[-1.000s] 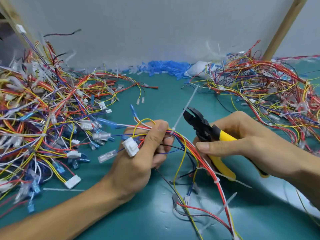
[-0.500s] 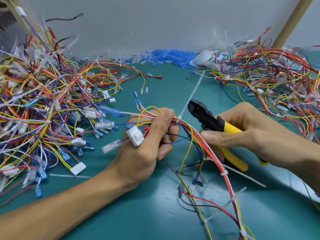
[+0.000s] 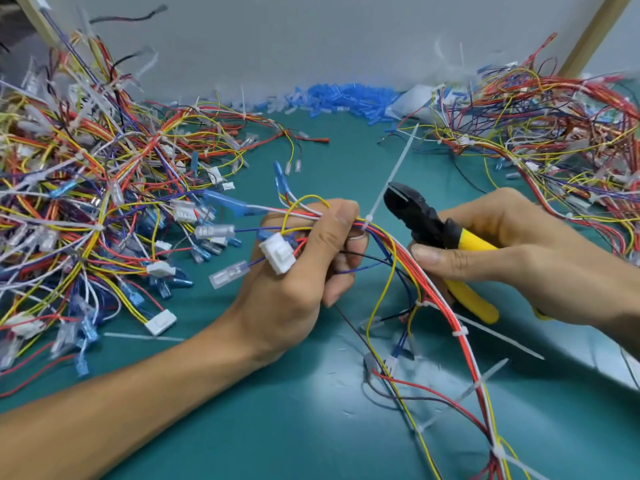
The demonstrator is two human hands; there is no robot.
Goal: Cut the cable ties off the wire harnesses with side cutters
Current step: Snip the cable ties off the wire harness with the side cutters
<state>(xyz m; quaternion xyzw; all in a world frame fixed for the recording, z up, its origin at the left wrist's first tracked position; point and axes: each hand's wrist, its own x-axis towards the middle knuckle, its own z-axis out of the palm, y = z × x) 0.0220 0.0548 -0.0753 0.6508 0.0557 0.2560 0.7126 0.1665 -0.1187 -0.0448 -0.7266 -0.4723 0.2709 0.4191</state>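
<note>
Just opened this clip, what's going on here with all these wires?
A person is working on one wire harness. The left hand grips it just beside a white cable tie whose tail sticks up. The right hand holds yellow-handled side cutters, their black head right next to that tail. That tie is not yet cut, and more ties sit further down the harness. Tangled piles of harnesses lie on the green mat.

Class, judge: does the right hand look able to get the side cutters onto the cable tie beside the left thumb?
Probably yes: the right hand holds the side cutters close beside the cable tie, with nothing between them, and the left hand grips the harness there.
</note>
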